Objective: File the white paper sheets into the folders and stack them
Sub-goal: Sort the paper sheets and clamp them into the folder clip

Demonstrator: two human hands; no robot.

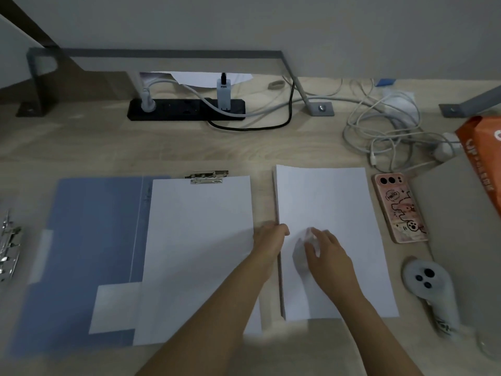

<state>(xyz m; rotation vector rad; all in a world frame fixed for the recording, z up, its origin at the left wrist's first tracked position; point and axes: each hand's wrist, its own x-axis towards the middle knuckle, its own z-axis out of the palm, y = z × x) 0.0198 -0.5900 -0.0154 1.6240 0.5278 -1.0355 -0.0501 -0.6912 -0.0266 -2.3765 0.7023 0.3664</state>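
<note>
Left hand [271, 240]: fingers curled over left edge of paper stack [339, 202], gripping it; forearm angled in from below. Right hand [328, 253]: palm down on top of stack, fingers spread, tips on top sheet; blurred, so cannot tell whether it pinches the sheet. Stack: thick, flat, matte white, rectangular. Left of stack: open blue folder [92, 240], smooth plastic, metal clip [207, 177] holding white sheet [195, 240]. Just right of stack: phone [400, 207], pink cartoon case.

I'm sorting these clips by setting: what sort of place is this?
Probably a home or office desk against a wall: a black power strip, tangled white cables, and an open blue folder beside a paper stack.
</note>
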